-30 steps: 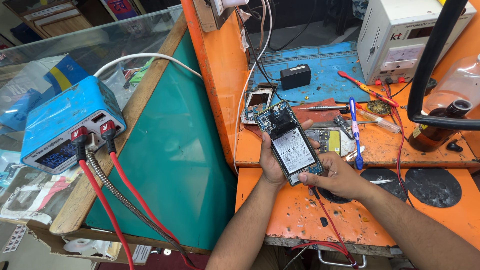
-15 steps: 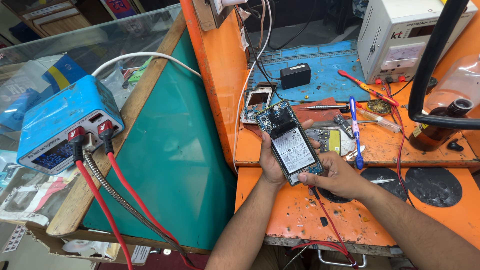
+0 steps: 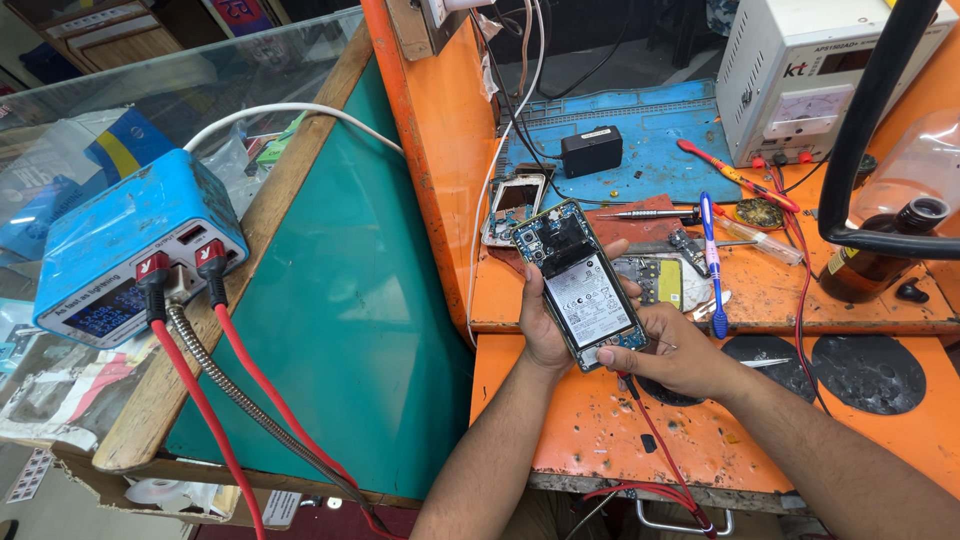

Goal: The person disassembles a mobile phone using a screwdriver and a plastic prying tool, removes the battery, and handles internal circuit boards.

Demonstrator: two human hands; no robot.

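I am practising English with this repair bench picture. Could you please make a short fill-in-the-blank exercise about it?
1. The left hand holds an opened ____ with its back cover off.
2. The right hand touches its ____ end.
3. The workbench top is painted ____.
4. The toothbrush handle is ____.

Missing words: phone; lower; orange; blue

Opened phone, centre of frame: bare circuit board, glossy white battery label, matt dark frame. Orange surface, lower centre: painted, scuffed, burn-stained. Blue mat, upper centre: matt rubbery. Blue meter box, at left: worn, scratched plastic. Brown bottle, at right: glossy glass. Counter edge, left of centre: raw wood.
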